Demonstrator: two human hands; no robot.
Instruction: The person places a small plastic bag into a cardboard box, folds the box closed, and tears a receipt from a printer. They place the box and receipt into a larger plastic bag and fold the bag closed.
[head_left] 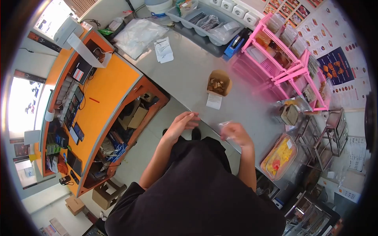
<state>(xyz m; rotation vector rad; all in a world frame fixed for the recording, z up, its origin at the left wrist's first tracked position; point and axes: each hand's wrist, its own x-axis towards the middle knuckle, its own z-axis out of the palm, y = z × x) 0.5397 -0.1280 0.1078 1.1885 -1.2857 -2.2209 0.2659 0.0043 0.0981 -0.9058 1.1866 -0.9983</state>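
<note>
My left hand (183,124) is held over the front edge of the steel counter (185,70), fingers stretched out to the right and nothing in them. To its right, my right hand (237,133) is closed on a piece of thin clear plastic (224,125), which bunches around the fingers; its exact kind cannot be made out. Beyond both hands an open brown cardboard food box (225,88) stands on the counter, with browned food pieces (216,84) inside. A white paper slip (214,101) lies against its near side.
Pink plastic racks (271,59) with packets stand at the back right. A tub of yellow food (279,157) sits at the right. Farther back are a grey tray (193,24), a blue tape dispenser (235,45) and plastic bags (139,35). An orange desk (102,94) borders the left.
</note>
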